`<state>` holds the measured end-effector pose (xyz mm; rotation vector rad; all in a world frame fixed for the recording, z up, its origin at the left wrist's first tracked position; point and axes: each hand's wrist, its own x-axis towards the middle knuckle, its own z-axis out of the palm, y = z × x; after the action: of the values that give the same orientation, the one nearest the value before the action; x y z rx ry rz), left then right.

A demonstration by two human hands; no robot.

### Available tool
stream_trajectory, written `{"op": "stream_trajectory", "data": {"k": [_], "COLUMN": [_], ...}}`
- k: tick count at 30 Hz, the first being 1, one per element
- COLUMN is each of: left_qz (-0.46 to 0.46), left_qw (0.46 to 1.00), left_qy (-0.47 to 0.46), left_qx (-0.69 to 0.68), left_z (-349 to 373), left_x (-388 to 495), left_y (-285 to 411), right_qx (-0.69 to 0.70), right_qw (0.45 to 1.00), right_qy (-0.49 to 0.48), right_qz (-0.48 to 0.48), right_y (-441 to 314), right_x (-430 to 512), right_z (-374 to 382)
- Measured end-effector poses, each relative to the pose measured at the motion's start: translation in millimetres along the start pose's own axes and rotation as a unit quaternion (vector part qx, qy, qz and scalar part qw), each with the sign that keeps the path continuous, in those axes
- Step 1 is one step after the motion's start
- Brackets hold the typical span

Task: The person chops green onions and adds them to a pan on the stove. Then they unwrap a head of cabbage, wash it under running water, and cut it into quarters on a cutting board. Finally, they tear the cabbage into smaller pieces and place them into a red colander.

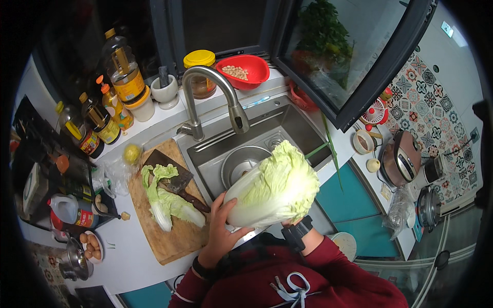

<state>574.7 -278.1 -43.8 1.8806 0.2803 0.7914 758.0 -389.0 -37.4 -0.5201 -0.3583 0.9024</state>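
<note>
A large napa cabbage (275, 184) is held up over the front edge of the steel sink (304, 127). My left hand (223, 223) grips its white base end, thumb spread along the near side. Beneath the leafy end, my right hand (289, 222) supports it, mostly hidden by the leaves. Left of the sink lies a wooden cutting board (169, 246). Torn cabbage leaves (165, 204) rest on it, partly over a cleaver (165, 169) with a dark handle. A metal pot (235, 159) sits in the sink, partly covered by the cabbage.
The pull-down faucet (210, 71) arches over the sink. An open window sash (369, 69) juts in at right. On the ledge stand a red bowl of peanuts (254, 73), a yellow-lidded jar (200, 75), a mortar (165, 92) and several bottles. Eggs (91, 244) fill a dish at left.
</note>
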Motion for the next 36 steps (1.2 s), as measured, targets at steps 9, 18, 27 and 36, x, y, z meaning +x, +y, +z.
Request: {"op": "stream_trajectory", "data": {"k": [9,18,27,36], "left_qz": [-0.226,-0.137,-0.180,-0.147], "left_qw": [0.876,0.980,0.744,0.793], "left_qy": [0.010,0.038,0.310,0.384], "left_qx": [-0.425,-0.141,-0.564,-0.450], "left_z": [24.8,-10.5,-68.1,-109.4], "left_x": [11.4,-23.1,-118.3,-155.6], "left_y": [-17.9,-8.7,-34.7,-10.8], "right_qx": [0.085,-0.059,-0.325,-0.214], "right_qw": [0.987,0.965,0.857,0.810], "right_qy": [0.086,0.082,-0.186,-0.254], "right_qz": [0.105,0.241,0.353,0.483], "right_y": [-1.7,42.1,94.2,173.0], "right_x": [17.7,-9.1,12.8,-6.0], "right_z": [-4.3,12.2,81.8,107.9]}}
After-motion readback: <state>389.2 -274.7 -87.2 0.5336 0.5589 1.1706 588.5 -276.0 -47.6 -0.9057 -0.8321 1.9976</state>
